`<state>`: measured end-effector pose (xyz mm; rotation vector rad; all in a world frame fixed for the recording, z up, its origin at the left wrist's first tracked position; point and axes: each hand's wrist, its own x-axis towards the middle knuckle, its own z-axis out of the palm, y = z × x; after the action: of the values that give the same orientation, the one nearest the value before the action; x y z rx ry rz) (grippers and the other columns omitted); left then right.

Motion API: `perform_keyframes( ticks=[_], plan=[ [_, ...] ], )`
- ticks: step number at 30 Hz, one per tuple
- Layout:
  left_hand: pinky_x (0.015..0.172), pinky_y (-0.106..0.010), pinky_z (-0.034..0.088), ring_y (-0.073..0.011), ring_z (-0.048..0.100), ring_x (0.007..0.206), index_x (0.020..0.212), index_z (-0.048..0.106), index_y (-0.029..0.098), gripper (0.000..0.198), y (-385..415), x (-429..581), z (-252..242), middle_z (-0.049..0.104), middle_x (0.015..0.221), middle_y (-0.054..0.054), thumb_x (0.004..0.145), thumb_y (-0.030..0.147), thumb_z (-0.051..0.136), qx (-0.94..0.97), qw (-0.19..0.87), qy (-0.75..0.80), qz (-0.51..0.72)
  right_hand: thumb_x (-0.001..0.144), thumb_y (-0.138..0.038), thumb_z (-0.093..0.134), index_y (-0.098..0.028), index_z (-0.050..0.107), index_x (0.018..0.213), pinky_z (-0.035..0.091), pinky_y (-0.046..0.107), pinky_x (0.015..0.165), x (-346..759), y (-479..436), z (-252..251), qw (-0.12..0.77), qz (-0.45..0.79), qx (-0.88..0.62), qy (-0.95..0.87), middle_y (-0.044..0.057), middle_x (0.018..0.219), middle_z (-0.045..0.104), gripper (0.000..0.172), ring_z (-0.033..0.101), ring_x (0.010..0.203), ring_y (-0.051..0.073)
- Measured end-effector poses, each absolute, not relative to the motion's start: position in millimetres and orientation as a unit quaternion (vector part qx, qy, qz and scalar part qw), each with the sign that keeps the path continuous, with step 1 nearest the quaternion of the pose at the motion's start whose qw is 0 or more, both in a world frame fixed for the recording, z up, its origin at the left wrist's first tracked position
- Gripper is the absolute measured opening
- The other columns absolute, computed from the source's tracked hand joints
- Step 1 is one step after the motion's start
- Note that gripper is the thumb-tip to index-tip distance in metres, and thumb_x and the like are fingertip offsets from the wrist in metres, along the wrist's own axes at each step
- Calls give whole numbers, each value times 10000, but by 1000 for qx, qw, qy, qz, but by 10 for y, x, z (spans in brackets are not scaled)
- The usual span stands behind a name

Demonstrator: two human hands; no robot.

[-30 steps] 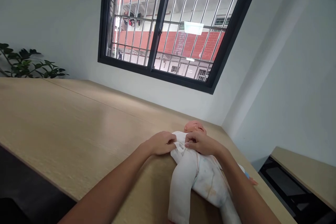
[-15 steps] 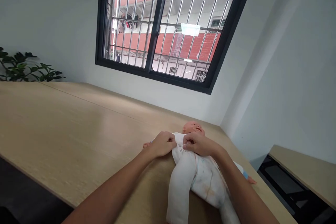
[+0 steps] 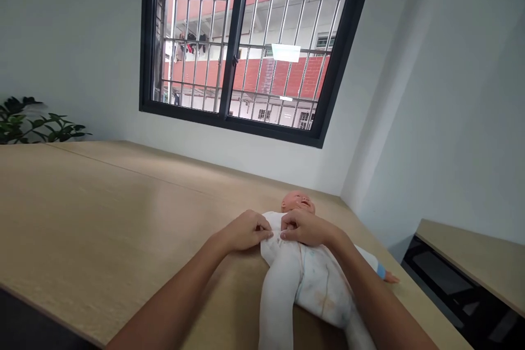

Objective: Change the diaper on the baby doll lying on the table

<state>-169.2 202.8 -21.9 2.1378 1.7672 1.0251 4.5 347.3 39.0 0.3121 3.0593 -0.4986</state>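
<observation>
Noted doll on its back on table, head toward wall. Observed 2 hands, left hand and right hand, at white top, fingers curled nearly to thumbs, touching fabric; cannot tell of actual grip.

Between the left hand and right hand, the cloth fold, raised earlier, now lies flatter on the doll. Toward the right edge of the desk, more white sleeve shows beside the right forearm; the opposite doll hand is newly hidden.
</observation>
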Motion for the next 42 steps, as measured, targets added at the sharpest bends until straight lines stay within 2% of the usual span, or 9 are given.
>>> perform_keyframes(
  ticks=[2, 5, 14, 21, 28, 31, 34, 38, 42],
  plan=[
    [549, -210, 263, -79, 385, 572, 631, 620, 125, 302, 2051, -1666, -210, 504, 594, 30, 863, 294, 528, 685, 58, 623, 374, 825, -354, 616, -171, 636, 786, 282, 220, 572, 39, 3467, 387, 18, -162, 102, 981, -44, 679, 525, 188, 424, 638, 71],
    [544, -204, 287, -87, 423, 583, 608, 565, 129, 276, 2091, -1650, -226, 516, 604, 17, 829, 287, 515, 633, 45, 658, 405, 809, -364, 635, -176, 639, 789, 276, 220, 561, 32, 3456, 373, 18, -162, 108, 981, -47, 681, 529, 189, 424, 629, 69],
    [445, -194, 398, -161, 615, 510, 661, 499, 171, 26, 2145, -1805, -385, 594, 542, -11, 678, 188, 509, 525, 217, 719, 401, 777, -379, 676, -168, 649, 779, 233, 223, 539, 41, 3451, 347, 25, -165, 109, 980, -43, 691, 556, 213, 427, 622, 63],
    [505, -188, 467, -155, 653, 578, 674, 457, 166, 119, 2126, -1813, -276, 524, 577, 31, 621, 110, 548, 433, 274, 661, 548, 753, -311, 682, -205, 705, 907, 280, 203, 569, 10, 3453, 276, 11, -174, 85, 981, -43, 721, 558, 189, 466, 644, 67],
    [566, -227, 511, -118, 596, 579, 807, 487, 169, 232, 2130, -1796, -255, 559, 696, 18, 594, 100, 546, 376, 329, 622, 603, 718, -191, 588, -321, 705, 1160, 346, 210, 632, -5, 3383, 216, 2, -136, 53, 989, -31, 878, 691, 476, 553, 721, 101],
    [548, -222, 482, -125, 587, 576, 854, 503, 169, 268, 2137, -1844, -310, 576, 712, 4, 594, 112, 537, 395, 347, 648, 551, 715, -125, 487, -322, 765, 1049, 396, 229, 744, -32, 3292, 178, 30, -107, 61, 992, -21, 985, 745, 477, 618, 856, 139],
    [505, -209, 411, -132, 564, 557, 916, 533, 166, 327, 2107, -1890, -342, 580, 704, 2, 592, 122, 525, 449, 307, 726, 420, 697, -105, 451, -298, 793, 952, 412, 236, 755, -44, 3225, 177, 47, -96, 88, 990, -19, 984, 757, 468, 640, 883, 154],
    [490, -202, 305, -128, 514, 591, 843, 613, 155, 274, 2039, -1862, -304, 585, 686, 6, 572, 164, 577, 528, 214, 775, 273, 683, -110, 466, -285, 786, 944, 400, 210, 685, -23, 3252, 228, 29, -132, 77, 988, -35, 920, 749, 448, 618, 820, 128],
    [498, -218, 289, -145, 520, 614, 866, 658, 171, 307, 2053, -1740, -334, 621, 734, -5, 644, 382, 639, 556, 200, 777, 217, 677, -148, 529, -249, 772, 918, 323, 198, 545, -12, 3342, 245, 16, -148, 79, 986, -39, 729, 663, 357, 518, 639, 87]
  ],
)
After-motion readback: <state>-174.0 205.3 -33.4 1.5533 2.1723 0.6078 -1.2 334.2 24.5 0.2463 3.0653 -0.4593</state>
